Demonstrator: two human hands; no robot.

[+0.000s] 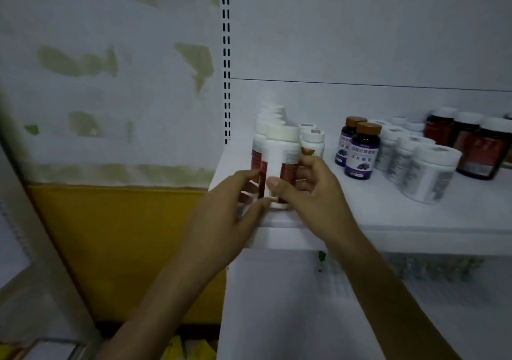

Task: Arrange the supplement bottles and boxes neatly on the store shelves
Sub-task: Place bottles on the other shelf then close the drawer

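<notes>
On the white shelf (388, 215), far left end, the upright front bottle (277, 163) is sandwiched: gripped by the right hand (313, 188) from the right, pressed opposite by the left hand (224, 215), fingers straightish.

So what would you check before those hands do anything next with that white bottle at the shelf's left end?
1. Grip: the right hand curls round the white plastic bottle with the red label, and the left hand touches its left side. Ok.
2. Bottle upright. Ok.
3. Base fully on the flat white shelf: it is near the front edge and hidden by fingers. Cannot tell.
4. In line with the row of white-capped bottles behind it. Ok.
5. Label facing out: a white strip faces forward, with the red turned to the sides. Not ok.
6. Gap to the small white-capped bottle on its right: the hand covers it. Cannot tell.
</notes>
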